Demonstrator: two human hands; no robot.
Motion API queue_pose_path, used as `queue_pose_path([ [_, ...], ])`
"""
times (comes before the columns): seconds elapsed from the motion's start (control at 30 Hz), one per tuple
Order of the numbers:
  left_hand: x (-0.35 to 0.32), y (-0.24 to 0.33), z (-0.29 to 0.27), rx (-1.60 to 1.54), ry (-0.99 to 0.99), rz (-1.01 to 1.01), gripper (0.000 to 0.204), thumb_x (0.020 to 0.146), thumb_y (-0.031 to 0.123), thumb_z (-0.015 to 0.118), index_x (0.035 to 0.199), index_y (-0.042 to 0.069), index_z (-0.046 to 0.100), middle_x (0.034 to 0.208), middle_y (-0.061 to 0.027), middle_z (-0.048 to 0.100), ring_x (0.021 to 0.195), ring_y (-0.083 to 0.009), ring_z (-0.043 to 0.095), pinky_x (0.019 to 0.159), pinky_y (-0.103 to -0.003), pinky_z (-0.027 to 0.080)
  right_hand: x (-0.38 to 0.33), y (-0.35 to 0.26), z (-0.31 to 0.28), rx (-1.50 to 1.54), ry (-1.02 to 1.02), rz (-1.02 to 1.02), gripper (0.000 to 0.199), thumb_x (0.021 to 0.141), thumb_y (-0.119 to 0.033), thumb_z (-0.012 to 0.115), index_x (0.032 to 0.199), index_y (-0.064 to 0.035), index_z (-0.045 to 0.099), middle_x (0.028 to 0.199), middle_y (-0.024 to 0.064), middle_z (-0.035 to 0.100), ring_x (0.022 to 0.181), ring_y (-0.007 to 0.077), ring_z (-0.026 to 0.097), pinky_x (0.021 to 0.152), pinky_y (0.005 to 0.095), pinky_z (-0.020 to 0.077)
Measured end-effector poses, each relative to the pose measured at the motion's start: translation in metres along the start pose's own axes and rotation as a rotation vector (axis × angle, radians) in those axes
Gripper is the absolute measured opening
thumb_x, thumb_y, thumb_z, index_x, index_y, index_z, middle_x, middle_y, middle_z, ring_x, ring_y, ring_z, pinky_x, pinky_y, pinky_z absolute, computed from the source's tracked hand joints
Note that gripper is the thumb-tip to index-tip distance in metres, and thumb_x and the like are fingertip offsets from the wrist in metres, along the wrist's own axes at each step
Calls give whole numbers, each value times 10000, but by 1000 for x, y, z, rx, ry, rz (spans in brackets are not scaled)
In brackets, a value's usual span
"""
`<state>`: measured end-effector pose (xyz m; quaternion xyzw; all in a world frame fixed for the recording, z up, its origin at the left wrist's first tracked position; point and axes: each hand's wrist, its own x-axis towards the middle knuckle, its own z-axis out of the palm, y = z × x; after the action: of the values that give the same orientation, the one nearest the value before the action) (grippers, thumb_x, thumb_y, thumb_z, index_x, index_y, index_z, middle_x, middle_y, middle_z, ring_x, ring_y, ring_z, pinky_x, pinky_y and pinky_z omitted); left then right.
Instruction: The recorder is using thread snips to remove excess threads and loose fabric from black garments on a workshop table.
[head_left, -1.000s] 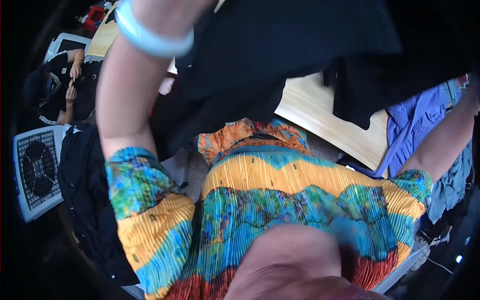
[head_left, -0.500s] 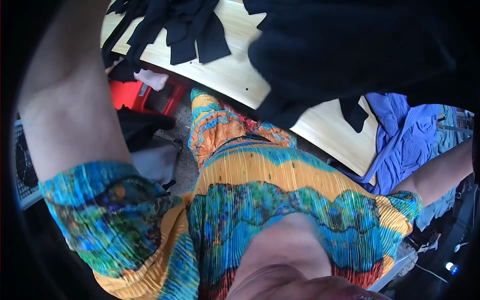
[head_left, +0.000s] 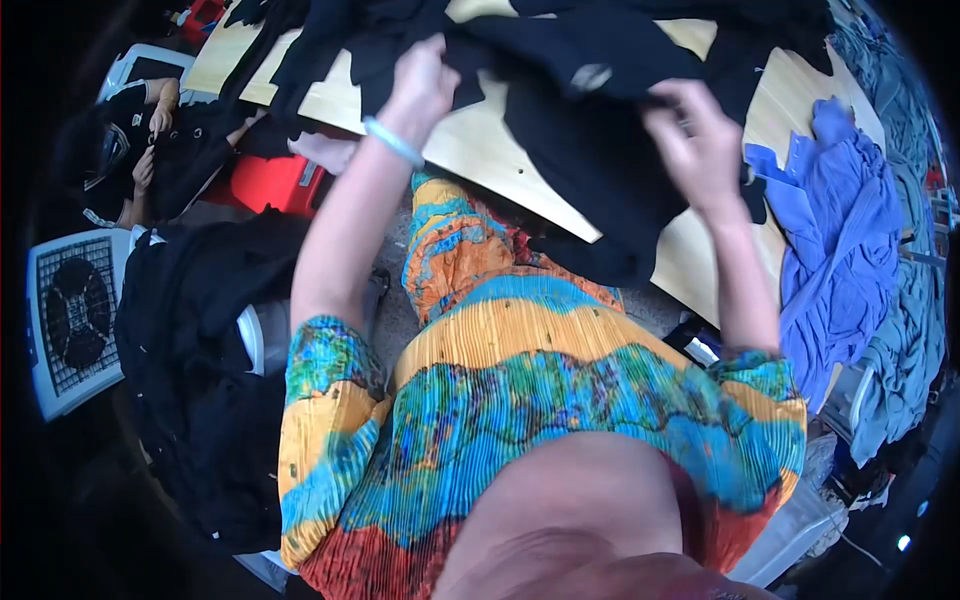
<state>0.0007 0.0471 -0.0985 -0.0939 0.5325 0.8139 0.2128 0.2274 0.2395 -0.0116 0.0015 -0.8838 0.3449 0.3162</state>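
Black garment pieces lie across the pale wooden table (head_left: 530, 195). My left hand (head_left: 425, 78), with a pale bracelet (head_left: 394, 142) at its wrist, is closed on the edge of a black garment (head_left: 590, 140). A small whitish patch (head_left: 591, 77) shows on that cloth between my hands. Over the garment's right side my right hand (head_left: 700, 140) is slightly blurred, its fingers bent and its thumb apart from them. Part of the garment hangs over the table's near edge.
Purple cloth (head_left: 840, 240) and grey-green cloth (head_left: 910, 330) hang at the right. On the left are a heap of black cloth (head_left: 200, 370), a red stool (head_left: 270, 185) and a pale chair with a mesh back (head_left: 80, 300). Another person's hands (head_left: 150, 150) are at the upper left.
Both hands have come into view over the table, with the forearms drawn inward. The black garment has shifted and lies lower on the table. The view has turned, showing another person at left.
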Motion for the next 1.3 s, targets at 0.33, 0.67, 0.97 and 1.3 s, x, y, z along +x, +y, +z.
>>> queue_pose_path([
  [0.33, -143, -60, -28, 153, -429, -461, 405, 908, 355, 372, 1034, -3, 513, 908, -102, 588, 830, -173, 582, 735, -267, 465, -70, 10, 59, 77, -13, 312, 191, 707, -58, 670, 857, -17, 559, 680, 86, 600, 593, 140, 597, 544, 232, 457],
  [0.67, -141, -42, -14, -231, -508, -484, 378, 870, 370, 464, 944, 6, 533, 857, -107, 588, 802, -195, 579, 714, -295, 463, -71, -19, 75, 118, -11, 117, 222, 655, -33, 704, 820, -10, 558, 679, 78, 578, 556, 135, 567, 502, 224, 440],
  [0.97, -142, -23, -16, -183, -541, -251, 133, 838, 101, 488, 909, 18, 564, 831, -80, 591, 776, -168, 564, 727, -301, 452, -75, -20, 83, 250, -147, 85, 235, 654, -33, 714, 829, -1, 560, 713, 71, 563, 564, 117, 529, 507, 212, 416],
  [1.3, -133, 13, -32, -152, -718, -156, 179, 857, 89, 411, 973, 1, 514, 814, -95, 594, 602, -180, 571, 519, -239, 441, -47, -43, 72, 477, -211, 125, 267, 664, -53, 707, 890, 1, 575, 805, 85, 595, 698, 145, 592, 616, 232, 470],
])
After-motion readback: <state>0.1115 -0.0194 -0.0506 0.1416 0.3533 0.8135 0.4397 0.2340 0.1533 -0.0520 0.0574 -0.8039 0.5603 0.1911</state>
